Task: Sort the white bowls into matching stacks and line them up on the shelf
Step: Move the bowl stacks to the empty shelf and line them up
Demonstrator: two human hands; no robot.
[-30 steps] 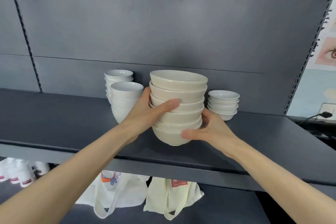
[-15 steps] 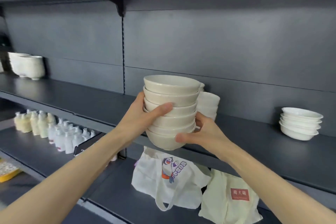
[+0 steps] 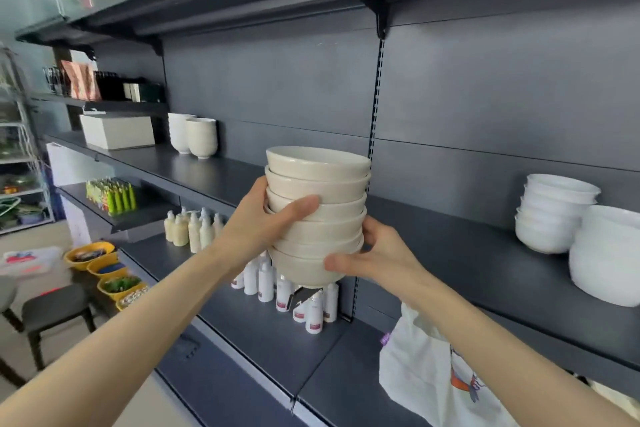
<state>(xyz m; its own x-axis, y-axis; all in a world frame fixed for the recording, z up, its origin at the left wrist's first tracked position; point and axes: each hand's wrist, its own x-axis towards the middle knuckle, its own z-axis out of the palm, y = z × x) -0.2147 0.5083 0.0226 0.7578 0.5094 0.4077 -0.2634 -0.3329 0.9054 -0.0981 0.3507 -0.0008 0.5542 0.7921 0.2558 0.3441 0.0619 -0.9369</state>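
**Cream bowl stack held in front of the grey shelf**

Dark grey metal shelving fills the wall, and its long middle shelf [image 3: 485, 260] runs behind a stack of cream-coloured glazed ceramic bowls [image 3: 318, 184], nested upright. The stack is in the air in front of this shelf, not resting on it, and is carried by 2 bare hands. The left hand [image 3: 263, 225] wraps the stack's left side, with its thumb laid across the front of the middle bowls. The right hand [image 3: 377, 256] cups the lower right side, thumb pressed against the bottom bowl and fingers curled behind it.

Well to the right of the held stack, on the shelf, stands a stack of small round white bowls [image 3: 550, 215], and just beyond it a stack of larger white bowls [image 3: 609, 253]. Far to the stack's left, on the same shelf, are 2 piles of tall white cups [image 3: 194, 137] and a pale rectangular box [image 3: 117, 131]. Below the stack, on a lower shelf, stand white plastic bottles with red labels [image 3: 263, 284]. Below and to its right hangs a white printed cloth bag [image 3: 426, 381].
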